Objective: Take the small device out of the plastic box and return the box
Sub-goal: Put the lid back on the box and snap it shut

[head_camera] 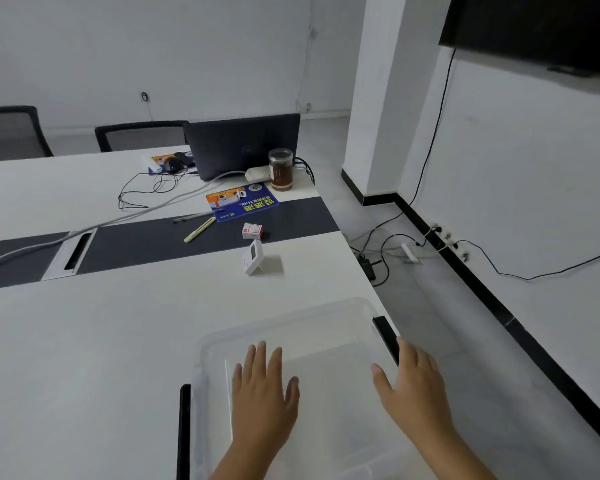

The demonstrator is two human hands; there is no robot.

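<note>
A clear plastic box (329, 327) with its lid on and black side latches sits at the near right corner of the white table (84, 341). My left hand (262, 393) lies flat on the lid's left part, fingers spread. My right hand (413, 386) rests with spread fingers at the lid's right edge, beside the black latch (385, 332). The small white device (253, 256) stands propped on its stand on the table, well beyond the box, near the dark strip.
A small red-and-white box (252, 231), a yellow cutter (199, 230), a pen, a blue pad (242, 201), a jar (280, 169), a laptop (243, 145) and cables lie further back. The table's right edge drops to a floor with cables. Chairs stand behind.
</note>
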